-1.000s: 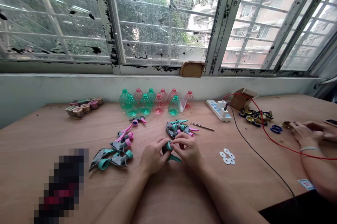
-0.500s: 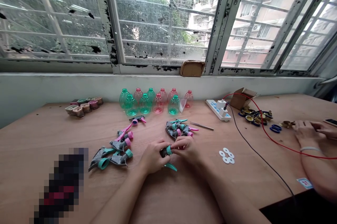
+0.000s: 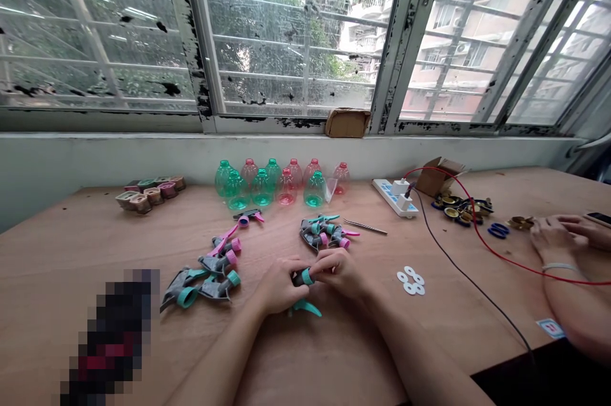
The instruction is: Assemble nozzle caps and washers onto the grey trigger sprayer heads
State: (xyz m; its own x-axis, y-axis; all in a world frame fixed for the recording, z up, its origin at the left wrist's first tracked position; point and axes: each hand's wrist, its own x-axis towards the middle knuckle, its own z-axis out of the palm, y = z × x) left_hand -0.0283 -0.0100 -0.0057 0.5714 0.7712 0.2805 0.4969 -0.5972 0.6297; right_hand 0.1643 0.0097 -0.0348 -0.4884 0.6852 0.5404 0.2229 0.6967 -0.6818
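Note:
My left hand is wrapped round a grey trigger spray head with a turquoise collar and trigger, the collar facing right. At the collar's mouth, the fingers of my right hand are pinched together; what they hold, if anything, is hidden. Left of my hands lies a group of grey spray heads with turquoise or pink collars. Another pile of spray heads sits just beyond my fingers. Metal tweezers lie beside that pile. To the right are several flat white washers.
Green bottles and pink bottles stand along the wall. A power strip with a red cable and a dark cable is at the right. Another person's hands rest near blue-handled scissors parts.
My right fingers have shifted slightly and bent more at the collar. The spray head has turned a little in my left hand. The view has moved slightly.

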